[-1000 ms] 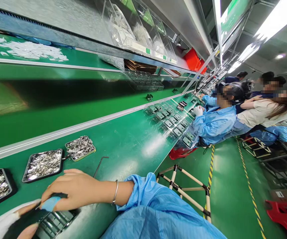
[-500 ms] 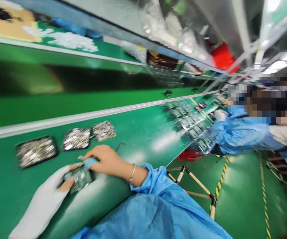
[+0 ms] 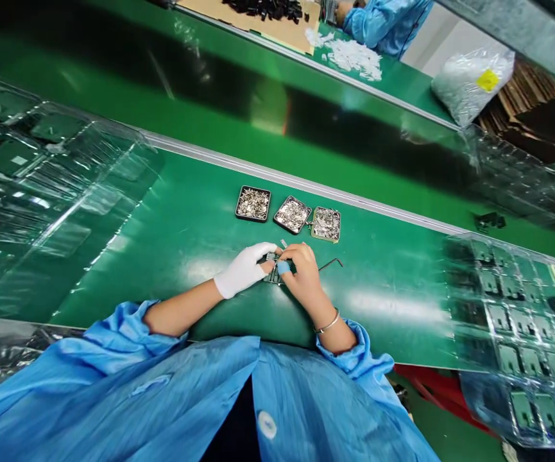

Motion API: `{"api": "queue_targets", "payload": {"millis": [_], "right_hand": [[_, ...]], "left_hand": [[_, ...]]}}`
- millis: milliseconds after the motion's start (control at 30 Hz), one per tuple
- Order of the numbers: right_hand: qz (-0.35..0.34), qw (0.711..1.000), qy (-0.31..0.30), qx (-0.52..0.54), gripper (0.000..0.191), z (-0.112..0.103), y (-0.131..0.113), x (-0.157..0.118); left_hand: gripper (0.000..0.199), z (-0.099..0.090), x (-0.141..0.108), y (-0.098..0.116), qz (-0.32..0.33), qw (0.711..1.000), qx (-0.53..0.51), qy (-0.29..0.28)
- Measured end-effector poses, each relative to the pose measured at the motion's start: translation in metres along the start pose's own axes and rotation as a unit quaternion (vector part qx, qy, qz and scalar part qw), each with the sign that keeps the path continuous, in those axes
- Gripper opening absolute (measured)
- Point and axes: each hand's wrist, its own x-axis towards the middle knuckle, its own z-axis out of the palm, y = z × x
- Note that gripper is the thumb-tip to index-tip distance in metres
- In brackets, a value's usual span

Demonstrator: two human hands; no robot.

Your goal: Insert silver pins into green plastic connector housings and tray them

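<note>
My left hand [image 3: 244,269], in a white glove with bare fingertips, is closed round the left side of a small green circuit board [image 3: 274,274]. From the right, my right hand [image 3: 302,269] bends over the same board, its fingers pinched at the upper edge; whatever they grip is hidden. Blue tape wraps one of its digits. A small pale piece [image 3: 283,244] pokes up by the fingertips. Beyond the hands sit a left black tray [image 3: 237,214], a middle tray [image 3: 278,222] and a right tray [image 3: 337,240], each heaped with small shiny metal parts.
A bent hex key [image 3: 331,263] lies right of my right hand. Clear plastic trays with green boards flank me, a left stack [image 3: 99,173] and a right group [image 3: 493,327]. Behind the metal ledge [image 3: 277,174], a bag [image 3: 472,83] and a person's blue sleeve [image 3: 387,25] show.
My view has swung left and down, so the left tray stack has come into sight and the co-worker at right has left it. Both hands stay at the circuit board.
</note>
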Motion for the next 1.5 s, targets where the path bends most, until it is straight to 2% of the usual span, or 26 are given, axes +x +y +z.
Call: {"api": "queue_targets", "payload": {"millis": [400,567,833,933,1067,1167,1267,1367,1433,1500], "right_hand": [[0.020,1.000,0.011,0.007,0.022,0.003,-0.004,0.001],[0.043,0.997,0.026,0.059,0.012,0.005,-0.001,0.001],[0.038,0.996,0.027,0.074,0.014,0.006,-0.001,0.000],[0.073,0.990,0.014,0.118,0.011,0.004,0.000,0.001],[0.159,0.961,-0.001,0.228,0.016,0.008,0.003,0.002],[0.162,0.957,-0.002,0.239,0.018,0.014,0.003,0.002],[0.162,0.953,0.001,0.256,0.018,0.013,0.005,0.001],[0.175,0.943,0.070,0.273,0.024,0.003,0.012,-0.005],[0.173,0.943,0.118,0.258,0.028,-0.005,0.019,-0.014],[0.151,0.955,0.096,0.236,0.035,-0.012,0.024,-0.024]], "left_hand": [[0.033,0.000,0.003,-0.002,-0.005,0.999,-0.035,0.003],[0.035,-0.002,0.006,0.000,-0.019,0.995,-0.099,-0.002],[0.033,0.000,0.006,-0.001,-0.031,0.997,-0.074,-0.002],[0.033,0.003,0.007,0.002,-0.049,0.996,-0.072,0.006],[0.025,0.009,0.008,0.000,-0.058,0.995,-0.078,0.025],[0.024,0.011,0.008,0.000,-0.055,0.995,-0.071,0.038],[0.026,0.004,0.007,0.010,-0.036,0.998,-0.027,0.048],[0.026,-0.015,-0.002,0.036,0.024,0.989,0.022,0.145],[0.029,-0.030,-0.018,0.056,0.050,0.977,0.063,0.196],[0.038,-0.044,-0.043,0.072,0.033,0.977,0.105,0.182]]}}
